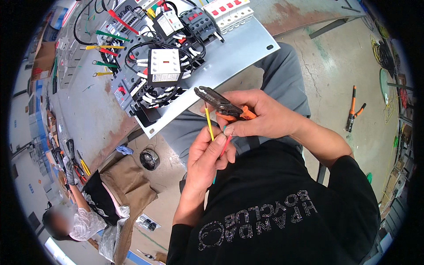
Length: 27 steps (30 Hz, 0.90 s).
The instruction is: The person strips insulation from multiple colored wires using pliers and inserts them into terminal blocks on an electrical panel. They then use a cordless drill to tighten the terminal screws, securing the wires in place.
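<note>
My right hand [260,112] is closed around a pair of wire strippers [221,103] with dark toothed jaws and orange handles. Its thumb and fingertip also meet at the ends of the wires. Between the fingers of my left hand [205,154] are several short wires: a yellow wire [209,124] pointing up toward the jaws, a red wire [226,145], and a green one mostly hidden by the fingers. Just beyond my hands lies a metal mounting plate [238,59] carrying a white-faced contactor [164,66] and other wired electrical parts.
Red-switched breakers [227,13] sit at the plate's far edge, and lugged wires [104,64] stick out at its left. The plate rests on a worn metal table [81,119]. Orange-handled cutters [352,110] lie on the floor at right. Another person [84,221] works at lower left.
</note>
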Each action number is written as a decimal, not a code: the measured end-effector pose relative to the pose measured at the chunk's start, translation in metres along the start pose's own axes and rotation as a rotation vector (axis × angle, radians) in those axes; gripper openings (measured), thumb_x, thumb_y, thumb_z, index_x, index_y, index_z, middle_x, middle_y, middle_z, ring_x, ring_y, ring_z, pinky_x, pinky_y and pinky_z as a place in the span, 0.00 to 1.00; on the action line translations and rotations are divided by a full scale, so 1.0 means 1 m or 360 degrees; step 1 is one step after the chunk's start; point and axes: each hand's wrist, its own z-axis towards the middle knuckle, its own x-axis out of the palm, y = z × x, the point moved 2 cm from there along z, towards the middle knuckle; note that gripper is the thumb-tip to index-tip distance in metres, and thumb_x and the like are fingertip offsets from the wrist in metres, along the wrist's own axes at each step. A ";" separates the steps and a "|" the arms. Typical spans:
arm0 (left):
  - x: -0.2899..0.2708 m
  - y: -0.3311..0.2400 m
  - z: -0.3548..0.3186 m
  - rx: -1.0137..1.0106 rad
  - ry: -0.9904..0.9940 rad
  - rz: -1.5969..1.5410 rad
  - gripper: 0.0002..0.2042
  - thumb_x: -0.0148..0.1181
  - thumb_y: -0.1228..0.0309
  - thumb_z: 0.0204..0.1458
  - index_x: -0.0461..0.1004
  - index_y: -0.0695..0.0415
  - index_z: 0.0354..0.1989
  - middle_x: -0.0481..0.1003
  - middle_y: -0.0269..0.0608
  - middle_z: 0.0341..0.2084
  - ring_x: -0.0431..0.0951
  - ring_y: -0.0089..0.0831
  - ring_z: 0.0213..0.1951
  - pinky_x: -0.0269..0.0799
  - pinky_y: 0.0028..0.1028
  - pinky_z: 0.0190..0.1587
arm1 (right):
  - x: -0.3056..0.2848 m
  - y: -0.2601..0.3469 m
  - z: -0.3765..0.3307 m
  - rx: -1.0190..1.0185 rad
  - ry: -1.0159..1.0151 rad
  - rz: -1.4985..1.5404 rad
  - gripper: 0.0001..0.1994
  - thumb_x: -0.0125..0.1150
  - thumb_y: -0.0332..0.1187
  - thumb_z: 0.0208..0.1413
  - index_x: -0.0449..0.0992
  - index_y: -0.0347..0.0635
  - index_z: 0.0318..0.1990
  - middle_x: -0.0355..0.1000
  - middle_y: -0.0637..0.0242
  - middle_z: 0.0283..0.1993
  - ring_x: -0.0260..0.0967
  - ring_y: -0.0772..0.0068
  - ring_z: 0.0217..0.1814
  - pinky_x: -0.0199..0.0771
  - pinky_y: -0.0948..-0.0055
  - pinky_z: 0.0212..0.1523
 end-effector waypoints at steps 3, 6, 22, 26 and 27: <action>0.001 -0.002 -0.001 -0.0018 0.0019 0.0033 0.11 0.50 0.64 0.71 0.71 0.60 0.47 0.74 0.43 0.21 0.55 0.14 0.15 0.46 0.18 0.18 | 0.001 0.000 0.001 -0.0046 -0.0088 -0.0036 0.25 0.66 0.25 0.60 0.73 0.38 0.66 0.70 0.75 0.40 0.64 0.87 0.42 0.66 0.82 0.43; -0.001 -0.005 -0.003 0.0059 -0.0053 0.0157 0.13 0.51 0.64 0.71 0.72 0.61 0.53 0.74 0.39 0.20 0.56 0.14 0.15 0.46 0.17 0.18 | 0.000 0.008 0.002 -0.0037 -0.0244 0.0092 0.25 0.64 0.25 0.60 0.73 0.38 0.65 0.70 0.76 0.40 0.64 0.88 0.42 0.67 0.83 0.43; 0.008 -0.014 -0.007 0.0411 -0.0309 0.0462 0.14 0.55 0.68 0.70 0.74 0.61 0.58 0.75 0.34 0.22 0.61 0.11 0.19 0.51 0.15 0.23 | 0.001 0.012 -0.032 -0.0263 -0.0322 -0.1466 0.34 0.65 0.21 0.42 0.74 0.42 0.64 0.73 0.56 0.46 0.74 0.49 0.45 0.75 0.61 0.45; 0.007 -0.012 -0.008 0.0425 -0.0276 0.0496 0.13 0.54 0.72 0.70 0.73 0.63 0.59 0.74 0.32 0.24 0.67 0.12 0.25 0.57 0.15 0.28 | 0.006 0.015 -0.033 -0.0353 -0.0357 -0.1610 0.34 0.65 0.21 0.41 0.75 0.42 0.63 0.73 0.57 0.45 0.73 0.50 0.44 0.76 0.60 0.45; 0.007 -0.013 -0.009 0.0422 -0.0276 0.0496 0.13 0.54 0.72 0.70 0.73 0.63 0.58 0.74 0.32 0.24 0.68 0.12 0.25 0.58 0.15 0.29 | 0.006 0.015 -0.033 -0.0344 -0.0352 -0.1613 0.34 0.66 0.21 0.41 0.75 0.43 0.63 0.73 0.57 0.45 0.74 0.50 0.44 0.76 0.60 0.44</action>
